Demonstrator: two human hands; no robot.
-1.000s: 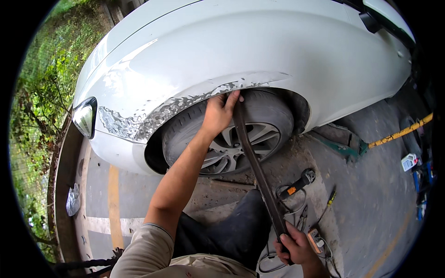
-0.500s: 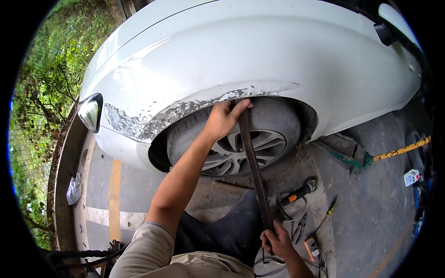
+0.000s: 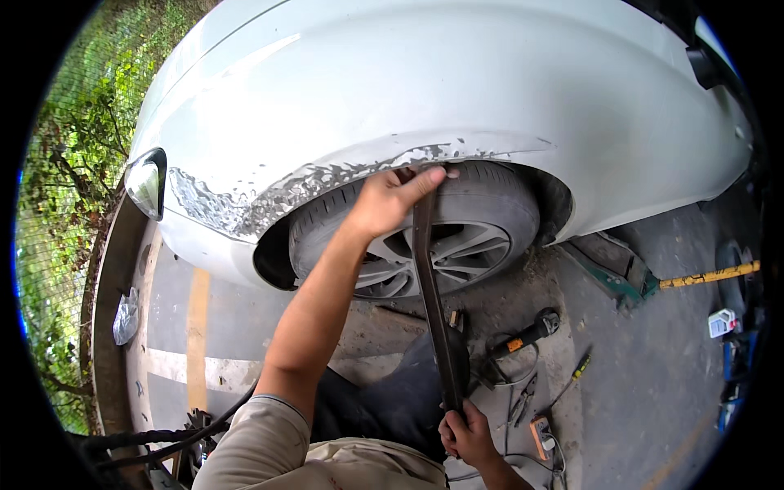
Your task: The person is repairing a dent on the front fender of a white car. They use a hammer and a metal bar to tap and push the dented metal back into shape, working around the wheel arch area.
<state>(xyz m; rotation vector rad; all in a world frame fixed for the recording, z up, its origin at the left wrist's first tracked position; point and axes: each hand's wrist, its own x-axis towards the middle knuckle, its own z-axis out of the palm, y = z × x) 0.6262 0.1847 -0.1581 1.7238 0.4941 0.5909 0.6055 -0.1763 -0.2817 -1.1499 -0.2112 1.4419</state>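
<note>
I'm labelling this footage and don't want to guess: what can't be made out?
All in the head view:
- Dark bar: upper end hidden behind the left hand, lower end inside the right hand.
- White car: upper part cut off by the top edge.
- White container: markings too small to read.

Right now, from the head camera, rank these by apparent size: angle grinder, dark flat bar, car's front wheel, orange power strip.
Largest to smallest:
1. Front wheel
2. Dark flat bar
3. Angle grinder
4. Orange power strip

The bar's nearness to the camera may exaggerate its size.
</note>
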